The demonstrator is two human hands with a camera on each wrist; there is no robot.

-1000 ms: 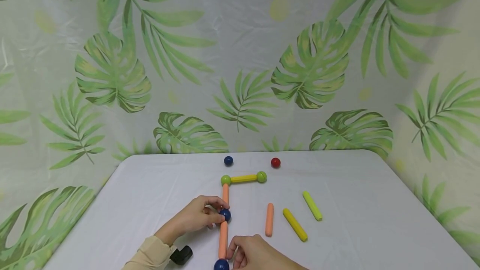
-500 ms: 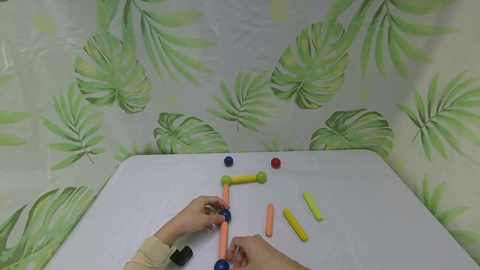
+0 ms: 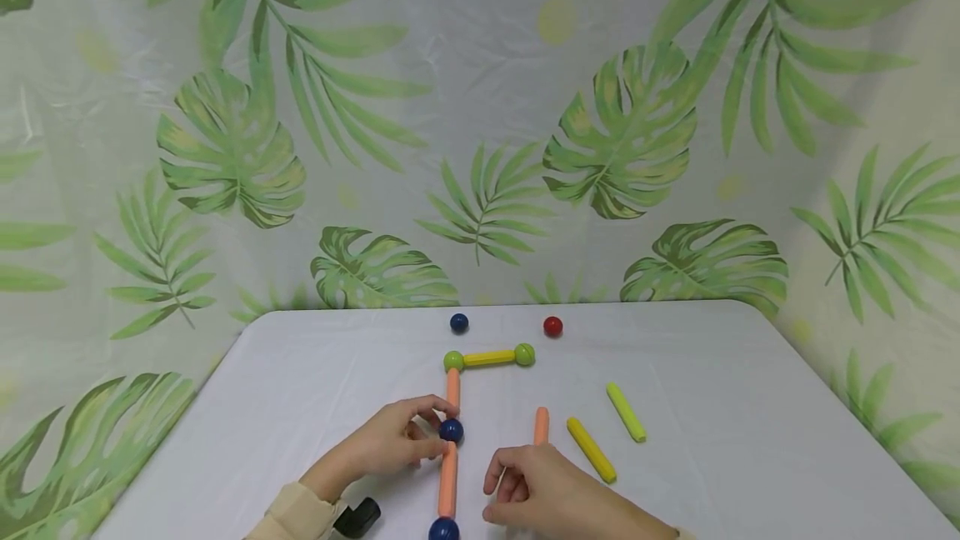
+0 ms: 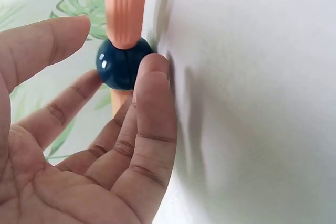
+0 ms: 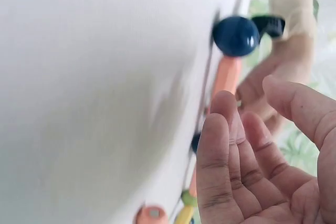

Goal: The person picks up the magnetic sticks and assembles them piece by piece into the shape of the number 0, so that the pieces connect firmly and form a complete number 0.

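Observation:
A line of toy rods and balls runs across the white table. Its middle blue ball (image 3: 451,430) joins a far orange rod (image 3: 453,390) and a near orange rod (image 3: 447,482), which ends at another blue ball (image 3: 444,529). The far rod meets a green ball (image 3: 453,361), from which a yellow rod (image 3: 489,357) leads to a second green ball (image 3: 524,354). Around the middle ball my left hand (image 3: 393,444) is loosely spread, fingertips right at it and thumb lifted away in the left wrist view (image 4: 126,66). My right hand (image 3: 547,486) holds nothing, fingers relaxed, right of the near rod.
Right of the line lie a loose orange rod (image 3: 542,425), partly hidden by my right hand, a loose yellow rod (image 3: 592,449) and a lime rod (image 3: 626,412). Farther back are a loose blue ball (image 3: 459,323) and a red ball (image 3: 552,326).
My right hand has left the near end of the line and moved right, now overlapping the loose orange rod. My left thumb and fingers have loosened from the middle blue ball.

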